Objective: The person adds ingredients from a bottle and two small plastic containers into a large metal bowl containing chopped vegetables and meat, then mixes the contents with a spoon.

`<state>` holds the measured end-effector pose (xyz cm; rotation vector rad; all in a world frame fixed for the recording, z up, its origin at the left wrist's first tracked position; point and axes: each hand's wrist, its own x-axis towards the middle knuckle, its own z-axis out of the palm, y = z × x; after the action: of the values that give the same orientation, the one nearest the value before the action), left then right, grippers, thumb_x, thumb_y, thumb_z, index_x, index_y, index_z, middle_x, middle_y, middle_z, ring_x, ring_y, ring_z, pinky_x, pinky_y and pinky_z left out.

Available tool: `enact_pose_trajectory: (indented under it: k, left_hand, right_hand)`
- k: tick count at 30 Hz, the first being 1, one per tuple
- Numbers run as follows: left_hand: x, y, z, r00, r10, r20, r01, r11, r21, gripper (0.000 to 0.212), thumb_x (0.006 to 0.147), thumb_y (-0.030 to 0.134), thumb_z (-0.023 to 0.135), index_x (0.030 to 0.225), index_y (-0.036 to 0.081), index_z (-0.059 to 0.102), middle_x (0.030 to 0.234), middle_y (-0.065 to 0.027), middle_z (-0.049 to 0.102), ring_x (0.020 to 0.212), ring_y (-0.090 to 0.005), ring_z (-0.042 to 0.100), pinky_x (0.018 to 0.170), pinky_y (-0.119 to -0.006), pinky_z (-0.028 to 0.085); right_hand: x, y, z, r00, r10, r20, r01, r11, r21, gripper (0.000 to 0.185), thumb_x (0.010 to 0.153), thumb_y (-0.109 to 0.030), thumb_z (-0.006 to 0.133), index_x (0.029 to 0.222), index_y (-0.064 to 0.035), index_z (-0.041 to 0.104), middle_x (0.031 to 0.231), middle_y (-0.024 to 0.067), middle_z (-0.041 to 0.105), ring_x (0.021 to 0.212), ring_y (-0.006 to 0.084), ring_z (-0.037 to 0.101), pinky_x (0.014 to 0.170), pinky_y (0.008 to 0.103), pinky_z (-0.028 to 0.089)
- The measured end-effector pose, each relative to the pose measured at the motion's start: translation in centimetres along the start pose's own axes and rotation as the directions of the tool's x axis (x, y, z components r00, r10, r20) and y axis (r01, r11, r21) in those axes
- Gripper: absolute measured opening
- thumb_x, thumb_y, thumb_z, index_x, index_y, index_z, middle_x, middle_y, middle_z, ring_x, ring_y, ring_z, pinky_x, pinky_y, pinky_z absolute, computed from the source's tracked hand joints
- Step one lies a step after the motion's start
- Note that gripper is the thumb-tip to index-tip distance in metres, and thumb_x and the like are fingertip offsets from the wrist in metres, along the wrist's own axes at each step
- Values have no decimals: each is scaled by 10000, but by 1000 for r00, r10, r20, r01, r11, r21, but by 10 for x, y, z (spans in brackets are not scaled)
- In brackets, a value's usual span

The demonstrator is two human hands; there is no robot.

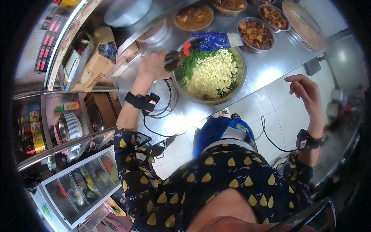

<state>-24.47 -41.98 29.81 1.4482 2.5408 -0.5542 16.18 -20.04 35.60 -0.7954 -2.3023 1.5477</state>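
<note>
My left hand (152, 65) grips a dark bottle with a red cap (173, 61). The bottle is tilted, its cap end over the left rim of a large metal bowl (210, 101). In the bowl, pale crumbled bits (216, 72) lie heaped over chopped greens (189, 65). A blue coated glove with a white cuff (214, 41) rests across the bowl's far rim. Off to the right, my right hand (304, 87) hangs in the air beyond the table edge, holding nothing, its fingers loosely bent. Whether liquid flows from the bottle I cannot tell.
Round containers of cooked food (256, 34) stand along the back of the steel table (261, 71), beside a lidded tub (304, 26). A wire ring (165, 104) lies left of the bowl. Further left are a cardboard box (95, 63), shelved plates (71, 130) and a glass-topped cooler (84, 185).
</note>
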Motion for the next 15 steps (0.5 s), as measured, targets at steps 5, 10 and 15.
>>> enact_pose_trajectory:
  k: [5,10,15]
  left_hand:
    - [-6,-8,17,997,-8,-74,11,999,38,690,615,406,818,1154,87,529,1018,-160,674,912,-331,698,785,-425,556]
    - [-11,-20,10,996,-84,-36,86,994,60,700,610,402,818,1164,96,518,1015,-146,672,913,-314,701,781,-414,553]
    - [-19,-11,8,998,-67,-10,68,995,78,679,610,391,816,1148,95,527,1014,-136,669,903,-308,702,771,-406,555]
  right_hand:
    - [8,1,4,1000,-18,17,17,1000,17,247,1016,-185,521,1092,-23,690,722,-14,598,656,24,478,556,191,321]
    - [16,-1,9,997,-48,65,44,998,53,248,1012,-199,536,1094,-25,692,727,-15,603,653,28,488,552,193,329]
    - [19,-2,9,997,-46,59,44,998,35,250,1009,-208,543,1093,-27,694,731,-15,606,663,30,506,552,190,337]
